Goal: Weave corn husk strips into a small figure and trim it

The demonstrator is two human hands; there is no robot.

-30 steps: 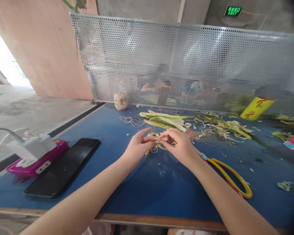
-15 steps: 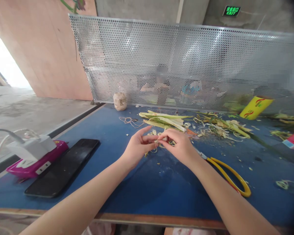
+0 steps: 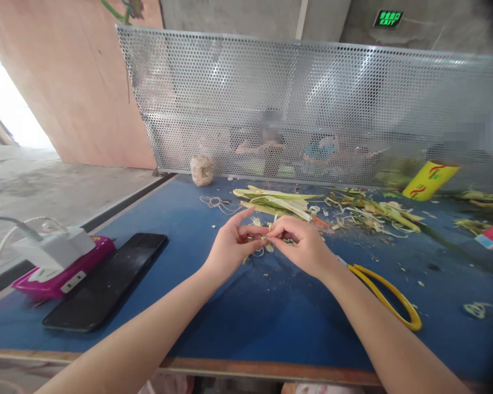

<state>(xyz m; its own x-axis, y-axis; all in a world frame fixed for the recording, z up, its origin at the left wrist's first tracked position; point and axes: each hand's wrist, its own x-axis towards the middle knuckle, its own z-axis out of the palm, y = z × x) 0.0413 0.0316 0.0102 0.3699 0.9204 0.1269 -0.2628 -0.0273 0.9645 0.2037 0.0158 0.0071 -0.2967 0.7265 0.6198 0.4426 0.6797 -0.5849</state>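
Note:
My left hand (image 3: 235, 241) pinches a small pale piece of plant material (image 3: 265, 237) between thumb and fingers, its index finger raised. Fingertip to fingertip with it, my right hand (image 3: 298, 241) pinches the same small piece from the other side. The exact shape of the piece is mostly hidden by the fingers. Pale curled scraps (image 3: 258, 250) lie on the blue table just beneath the hands. Beyond them is a pile of long yellow-green leaf strips (image 3: 279, 200). Scissors with yellow handles (image 3: 388, 295) lie beside my right forearm, partly covered by it.
On the left are a black phone (image 3: 107, 282) and a magenta power strip (image 3: 101, 260) with a white charger (image 3: 55, 249). A wrapped roll of twine or tape (image 3: 201, 171), a yellow tube (image 3: 431, 180) and plant scraps (image 3: 378, 213) lie before the perforated metal screen (image 3: 238, 98). A person sits behind it.
The right fingers have shifted slightly on the small piece, and a pale bit now shows above them. Both hands stay in nearly the same place.

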